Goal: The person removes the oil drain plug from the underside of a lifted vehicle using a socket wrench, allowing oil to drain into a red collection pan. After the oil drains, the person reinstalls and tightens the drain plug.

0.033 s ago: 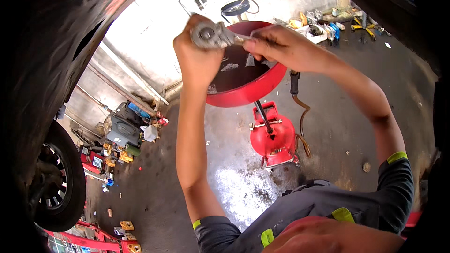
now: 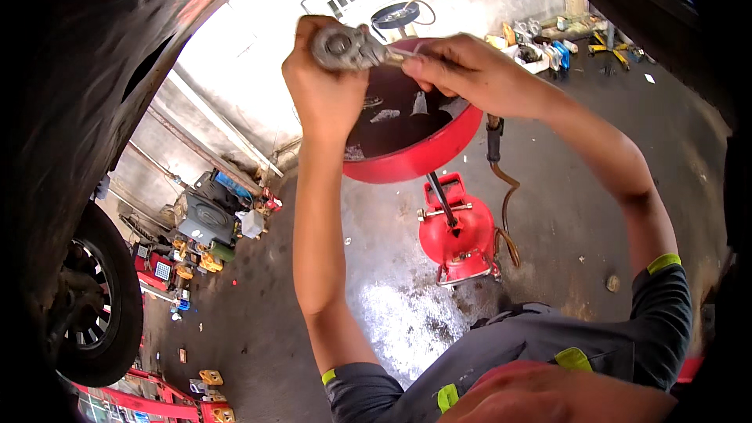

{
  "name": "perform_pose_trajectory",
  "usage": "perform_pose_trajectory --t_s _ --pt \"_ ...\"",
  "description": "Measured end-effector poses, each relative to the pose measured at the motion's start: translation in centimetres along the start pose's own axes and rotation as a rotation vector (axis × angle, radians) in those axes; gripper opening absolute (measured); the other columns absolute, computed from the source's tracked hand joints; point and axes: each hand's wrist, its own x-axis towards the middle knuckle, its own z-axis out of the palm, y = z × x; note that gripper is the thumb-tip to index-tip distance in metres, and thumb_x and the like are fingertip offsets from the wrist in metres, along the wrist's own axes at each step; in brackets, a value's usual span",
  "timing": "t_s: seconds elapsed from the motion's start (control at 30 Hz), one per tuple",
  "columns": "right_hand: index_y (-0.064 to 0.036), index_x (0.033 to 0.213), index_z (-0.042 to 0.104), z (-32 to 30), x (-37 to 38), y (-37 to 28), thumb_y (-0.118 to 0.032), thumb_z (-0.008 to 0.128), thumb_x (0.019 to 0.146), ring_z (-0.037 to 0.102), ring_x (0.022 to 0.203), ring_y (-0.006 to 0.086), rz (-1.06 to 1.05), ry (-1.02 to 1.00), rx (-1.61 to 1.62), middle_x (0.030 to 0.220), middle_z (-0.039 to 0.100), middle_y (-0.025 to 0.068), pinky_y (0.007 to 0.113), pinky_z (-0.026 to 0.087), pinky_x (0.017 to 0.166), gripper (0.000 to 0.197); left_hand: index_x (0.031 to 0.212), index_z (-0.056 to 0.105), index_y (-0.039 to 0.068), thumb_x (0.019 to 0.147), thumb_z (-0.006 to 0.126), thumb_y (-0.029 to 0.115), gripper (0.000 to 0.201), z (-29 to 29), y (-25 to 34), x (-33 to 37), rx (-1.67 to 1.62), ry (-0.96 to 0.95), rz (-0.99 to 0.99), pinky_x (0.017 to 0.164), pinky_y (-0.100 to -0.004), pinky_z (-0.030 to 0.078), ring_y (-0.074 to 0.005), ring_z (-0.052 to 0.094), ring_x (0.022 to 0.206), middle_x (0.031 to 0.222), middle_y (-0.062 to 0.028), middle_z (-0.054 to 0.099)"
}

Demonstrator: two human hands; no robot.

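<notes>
Fingers of my left hand [image 2: 327, 86] clench the grey metal part [image 2: 346, 48]; my right hand [image 2: 462, 70] pinches its thin end, above the red drain pan [image 2: 439, 153].

Small grey metal part with a round end [image 2: 348, 48] — dull, grimy, roughly cylindrical, with a circular face showing on the left end. Held up high, lying about level, left end wrapped in the left hand [image 2: 325, 94], right end pinched by the fingertips of the right hand [image 2: 462, 70]. Thin pale stub poking out on the right side — too blurry to make out more. Sits directly above the red round drain pan [image 2: 423, 153].
</notes>
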Motion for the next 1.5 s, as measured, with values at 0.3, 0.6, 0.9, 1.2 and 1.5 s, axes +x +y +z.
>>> perform_pose_trajectory --t_s 0.3,0.6,0.9,1.2,1.5 --pt "-0.0048 0.094 0.064 -1.0 7.1 -2.1 -0.038 0.051 0.106 0.034 0.058 0.0047 -0.294 0.292 0.020 0.064 0.040 -0.0039 0.024 0.029 0.053 0.038 0.108 0.070 0.005 0.077 0.079 0.004 0.033 -1.4 -2.0 9.3 0.457 0.451 0.631 0.049 -0.0260 0.048 -0.0141 0.061 0.068 0.094 -0.0056 0.067" --pt "0.0001 0.101 0.064 0.0 10.1 -5.6 -0.025 0.050 0.108 0.042 0.067 0.0066 -0.335 0.387 0.300 0.071 0.048 -0.0033 0.023 0.037 0.061 0.030 0.103 0.071 -0.005 0.082 0.071 -0.006 0.021 0.9 -1.5 14.4 0.173 0.599 0.512 0.050 -0.0296 0.041 -0.0123 0.052 0.054 0.074 -0.0107 0.068" --pt "-0.0026 0.098 0.064 -0.4 9.4 -5.7 -0.028 0.051 0.107 0.042 0.058 0.0058 -0.216 0.323 0.467 0.067 0.046 -0.0047 0.023 0.036 0.053 0.030 0.104 0.068 -0.007 0.080 0.071 -0.008 0.025 0.6 -2.5 15.6 0.079 0.519 0.655 0.050 -0.0261 0.042 -0.0112 0.057 0.061 0.076 -0.0088 0.067" --pt "-0.0075 0.090 0.061 -1.9 6.4 -1.5 -0.039 0.055 0.104 0.026 0.051 0.0009 -0.168 0.491 0.166 0.062 0.038 -0.0075 0.022 0.018 0.046 0.035 0.149 0.039 0.011 0.077 0.080 0.006 0.083 -0.3 -2.8 13.2 0.397 0.268 0.716 0.056 -0.0381 0.051 -0.0271 0.066 0.062 0.075 -0.0086 0.067" --pt "-0.0071 0.091 0.061 -2.4 5.6 2.4 -0.041 0.056 0.104 0.029 0.053 0.0017 -0.145 0.489 0.076 0.063 0.038 -0.0073 0.022 0.022 0.048 0.036 0.114 0.064 0.002 0.086 0.074 0.004 0.030 0.7 -3.9 16.9 0.429 0.674 0.701 0.053 -0.0335 0.049 -0.0253 0.065 0.054 0.068 -0.0121 0.068"
